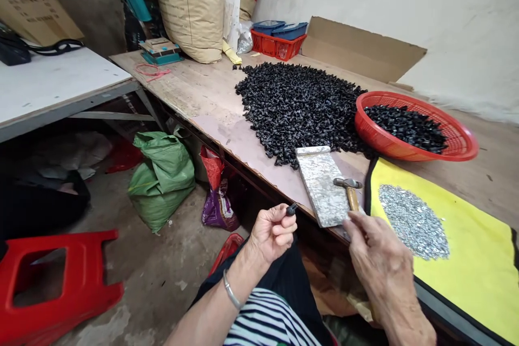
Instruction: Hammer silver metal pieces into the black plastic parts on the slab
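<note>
My left hand [273, 235] pinches a small black part [291, 209] just off the table's front edge. My right hand [379, 259] is wrapped round the wooden handle of a small hammer [347, 183], whose head is over a worn metal plate [322, 189]. Behind the plate spreads a large heap of black parts [300, 105]. To its right, a red plastic basket [462, 138] holds more of them. Small silvery metal pieces [413, 221] lie on a yellow cloth [478, 259] beside my right hand.
Large sacks [188, 5] and a red crate [279, 46] stand at the back of the table. A cardboard sheet [360, 48] leans on the wall. On the floor are a green sack [162, 178], a purple bag [219, 208] and a red stool [89, 281].
</note>
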`<state>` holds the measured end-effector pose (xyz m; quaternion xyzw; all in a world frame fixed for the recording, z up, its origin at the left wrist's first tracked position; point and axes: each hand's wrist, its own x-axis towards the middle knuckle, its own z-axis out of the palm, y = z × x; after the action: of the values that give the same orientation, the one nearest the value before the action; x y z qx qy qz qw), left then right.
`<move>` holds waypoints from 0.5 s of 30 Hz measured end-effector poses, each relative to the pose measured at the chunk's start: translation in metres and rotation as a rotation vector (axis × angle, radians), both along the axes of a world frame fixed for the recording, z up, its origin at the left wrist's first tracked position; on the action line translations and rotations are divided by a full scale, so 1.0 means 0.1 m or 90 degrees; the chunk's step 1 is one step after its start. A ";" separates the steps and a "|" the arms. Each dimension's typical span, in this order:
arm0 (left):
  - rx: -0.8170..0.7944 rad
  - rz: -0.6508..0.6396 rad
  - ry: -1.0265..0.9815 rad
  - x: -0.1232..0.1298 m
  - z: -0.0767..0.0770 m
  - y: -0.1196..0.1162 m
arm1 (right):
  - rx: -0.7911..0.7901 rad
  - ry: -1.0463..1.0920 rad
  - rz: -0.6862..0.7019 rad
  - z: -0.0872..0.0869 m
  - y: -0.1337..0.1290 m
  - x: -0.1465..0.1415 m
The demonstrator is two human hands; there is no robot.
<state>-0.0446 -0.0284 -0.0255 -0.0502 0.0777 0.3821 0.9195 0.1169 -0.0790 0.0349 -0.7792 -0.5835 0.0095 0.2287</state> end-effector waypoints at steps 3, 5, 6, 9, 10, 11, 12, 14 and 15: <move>0.012 -0.011 -0.011 0.04 -0.01 -0.01 | -0.049 0.399 0.050 0.05 0.04 -0.22; 0.034 -0.024 0.022 0.06 -0.01 -0.02 | -0.100 0.591 0.047 0.08 0.07 -0.35; 0.056 -0.026 0.056 0.06 0.00 -0.03 | -0.108 0.649 0.041 0.09 0.08 -0.39; 0.170 -0.017 0.215 0.03 0.08 -0.02 | -0.100 0.755 0.020 0.09 0.08 -0.45; 0.218 -0.012 0.280 0.00 0.13 -0.01 | -0.098 0.792 0.012 0.09 0.06 -0.44; 0.266 -0.008 0.347 -0.03 0.20 0.00 | -0.098 0.831 0.005 0.08 0.05 -0.43; 0.308 0.002 0.413 -0.07 0.28 0.00 | -0.099 0.867 0.001 0.06 0.03 -0.41; 0.397 -0.007 0.551 -0.13 0.44 0.02 | -0.105 0.916 0.011 0.04 0.00 -0.36; 0.437 -0.013 0.615 -0.15 0.52 0.02 | -0.108 0.925 0.020 0.03 -0.01 -0.34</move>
<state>-0.0596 -0.0263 0.0260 0.4306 0.3601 0.3563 0.7470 0.0825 -0.0800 0.0376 -0.5830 -0.2930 0.5722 0.4969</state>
